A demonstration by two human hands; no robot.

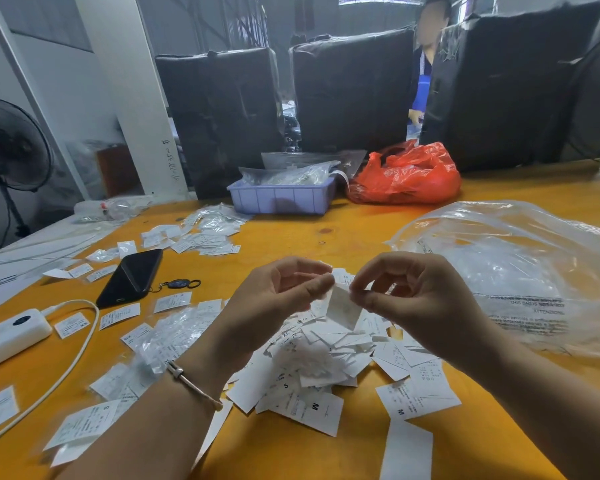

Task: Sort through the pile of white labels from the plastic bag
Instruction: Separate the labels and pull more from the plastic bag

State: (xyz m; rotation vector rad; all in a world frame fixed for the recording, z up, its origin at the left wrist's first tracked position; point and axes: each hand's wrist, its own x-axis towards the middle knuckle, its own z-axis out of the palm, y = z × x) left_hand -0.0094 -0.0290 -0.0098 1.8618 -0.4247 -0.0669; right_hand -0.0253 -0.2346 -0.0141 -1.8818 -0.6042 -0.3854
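A pile of white labels (pixel 329 362) with printed size letters lies on the orange table (pixel 326 223) in front of me. Above the pile my left hand (pixel 278 296) and my right hand (pixel 413 299) are raised close together. Both pinch the top edge of one white label (pixel 343 308) that hangs between thumbs and fingertips. A large clear plastic bag (pixel 520 271) with printed warning text lies crumpled to the right of the pile, right behind my right hand.
Single labels (pixel 118 315) and small clear packets (pixel 208 230) are scattered left. A black phone (pixel 130 277) with keyring, a white power bank (pixel 11 332) with cable, a lilac tray (pixel 281 199), a red bag (pixel 406 174) and black-wrapped bales (pixel 354 88) stand behind; a person stands beyond.
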